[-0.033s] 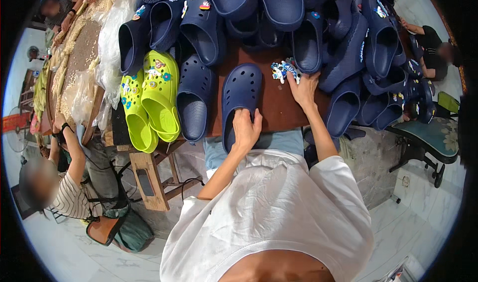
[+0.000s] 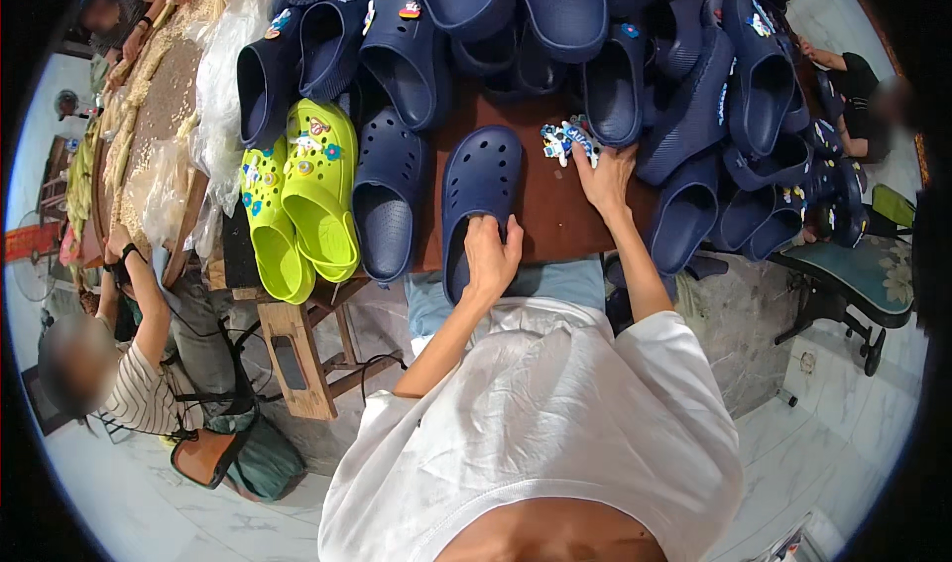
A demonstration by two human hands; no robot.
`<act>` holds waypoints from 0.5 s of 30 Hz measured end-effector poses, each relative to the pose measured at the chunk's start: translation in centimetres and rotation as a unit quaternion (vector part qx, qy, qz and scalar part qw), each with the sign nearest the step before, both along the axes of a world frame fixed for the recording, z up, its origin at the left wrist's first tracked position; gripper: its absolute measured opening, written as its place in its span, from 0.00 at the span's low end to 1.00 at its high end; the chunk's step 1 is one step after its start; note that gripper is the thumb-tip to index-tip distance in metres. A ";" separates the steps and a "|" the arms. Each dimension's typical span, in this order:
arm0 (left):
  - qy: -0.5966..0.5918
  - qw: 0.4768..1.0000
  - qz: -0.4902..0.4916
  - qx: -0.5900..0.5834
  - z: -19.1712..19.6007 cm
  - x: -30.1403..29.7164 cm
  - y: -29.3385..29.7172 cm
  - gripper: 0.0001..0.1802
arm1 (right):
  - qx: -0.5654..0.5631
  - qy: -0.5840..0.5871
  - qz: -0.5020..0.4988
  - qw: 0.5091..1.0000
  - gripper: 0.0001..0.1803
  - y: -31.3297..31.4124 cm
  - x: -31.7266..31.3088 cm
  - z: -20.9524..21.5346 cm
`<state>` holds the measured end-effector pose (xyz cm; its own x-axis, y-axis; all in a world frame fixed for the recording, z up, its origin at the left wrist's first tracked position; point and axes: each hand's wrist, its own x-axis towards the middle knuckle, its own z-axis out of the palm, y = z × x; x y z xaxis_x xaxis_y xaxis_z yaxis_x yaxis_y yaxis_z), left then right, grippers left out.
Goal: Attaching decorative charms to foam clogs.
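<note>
Brown tabletop (image 2: 535, 215), pale marble floor (image 2: 853, 443)

This is a small shoe workshop: heaps of navy clogs (image 2: 635, 56) and two lime-green clogs (image 2: 302, 200) cover a brown worktable (image 2: 550, 205), with other workers seated around on a tiled floor (image 2: 129, 502).

Single head view, worn on the person's head, looking steeply down over the white shirt (image 2: 535, 443) and both forearms. Fisheye (edges bend, dark rim around). Left hand (image 2: 493, 259) and right hand (image 2: 605, 175) sit close, near centre; the table (image 2: 540, 205) runs out beyond them, the floor (image 2: 129, 502) behind and below.
</note>
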<state>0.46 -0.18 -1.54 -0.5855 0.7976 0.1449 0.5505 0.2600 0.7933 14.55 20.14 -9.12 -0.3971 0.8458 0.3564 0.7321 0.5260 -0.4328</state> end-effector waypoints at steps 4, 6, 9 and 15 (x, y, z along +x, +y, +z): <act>-0.020 1.000 0.011 0.002 -0.3 -0.1 0.4 0.13 | 0.012 -0.003 0.014 1.000 0.28 -0.3 -0.5 0.5; -0.035 0.999 0.014 -0.001 0.2 -0.3 0.2 0.14 | 0.006 -0.013 -0.003 1.000 0.28 -0.7 -0.9 0.8; -0.043 0.999 0.020 0.027 -0.5 -0.7 0.0 0.18 | -0.020 -0.041 0.000 0.999 0.31 0.0 -0.9 1.1; -0.096 0.995 0.021 -0.015 -0.4 -0.9 -0.3 0.22 | -0.036 -0.053 0.068 0.996 0.38 -0.3 -0.7 2.1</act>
